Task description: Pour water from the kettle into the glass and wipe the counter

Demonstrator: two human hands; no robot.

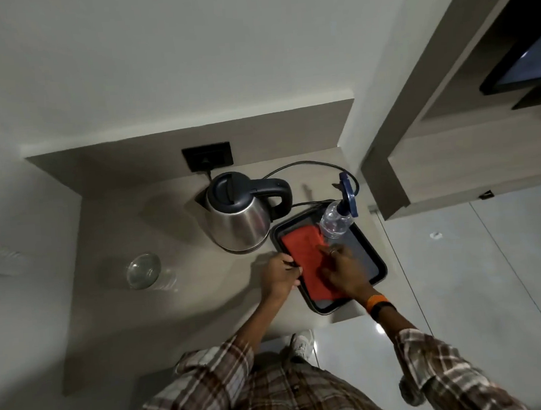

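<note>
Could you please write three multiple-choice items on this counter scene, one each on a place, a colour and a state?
1. Where does the cloth lie?
A. in the tray
B. under the glass
C. on the kettle

2. What colour is the cloth?
A. blue
B. red
C. white

3. How does the kettle stand?
A. tipped over the glass
B. lifted in a hand
C. upright on the counter, lid closed

Key: 1 A, the cloth sits inside the dark tray, with the left hand at the tray's edge and the right hand on the cloth. 2 B, it is plainly red. 3 C, the kettle stands upright, untouched, beside the tray.
</note>
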